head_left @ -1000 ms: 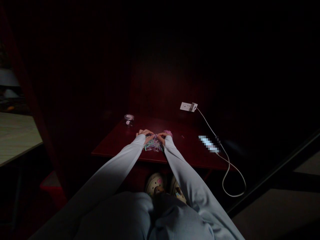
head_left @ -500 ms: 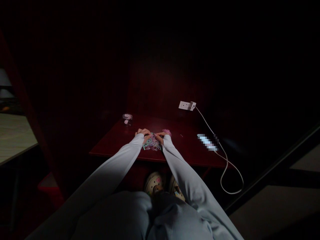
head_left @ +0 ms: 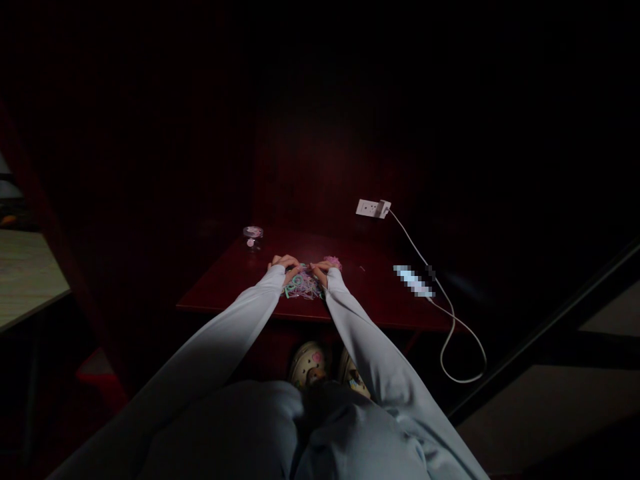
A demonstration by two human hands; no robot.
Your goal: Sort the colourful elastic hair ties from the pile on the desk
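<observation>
Nearest, our shoes (head_left: 320, 363) show under the worktop (head_left: 240, 280). On it, our left hand (head_left: 284, 266) and right hand (head_left: 320, 270) rest at either side of a pile of clips (head_left: 301, 287), fingers curled into it; we cannot tell whether either pinches a clip. Right lies a phone (head_left: 413, 281) on a cable (head_left: 450, 313). Farther left stands a jar (head_left: 253, 237); far right, a socket (head_left: 373, 209).

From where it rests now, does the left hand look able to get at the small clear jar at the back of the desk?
Probably yes. The left hand lies by the pile of coloured loops, and the jar stands just beyond it to the left, with bare desk between them.
</observation>
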